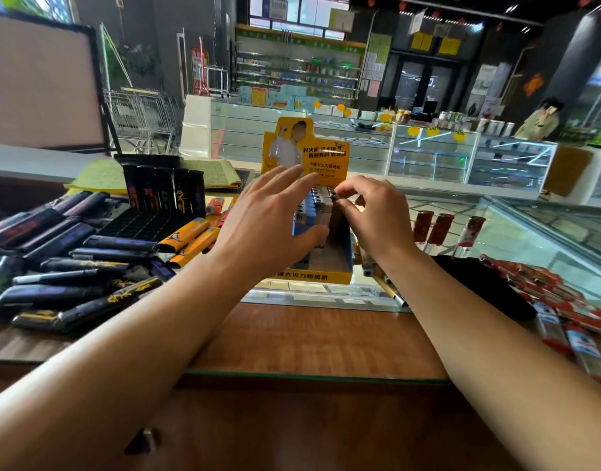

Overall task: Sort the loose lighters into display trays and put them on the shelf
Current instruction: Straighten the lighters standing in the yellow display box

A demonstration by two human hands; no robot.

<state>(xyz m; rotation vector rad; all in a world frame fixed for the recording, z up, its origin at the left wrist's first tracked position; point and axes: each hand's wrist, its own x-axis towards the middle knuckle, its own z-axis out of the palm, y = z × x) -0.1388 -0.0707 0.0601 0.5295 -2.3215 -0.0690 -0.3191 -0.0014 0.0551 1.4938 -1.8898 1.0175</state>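
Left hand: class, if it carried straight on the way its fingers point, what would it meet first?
Probably the yellow backing card of the tray; the left hand has its fingertips already at the card's lower edge, though depth is unclear.

A shop, glass display counters [431, 154], stocked wall shelves [299, 66] (goods blurred, perhaps medicines), shopping trolleys [143, 113]

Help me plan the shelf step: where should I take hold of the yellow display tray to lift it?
Probably by the low box walls of the yellow display tray, one hand on each side, coming in from left and right. Its tall card back looks thin and likely to bend, and lighters stand upright inside, so a level lift from the base seems safest. The left hand already rests against its left side.
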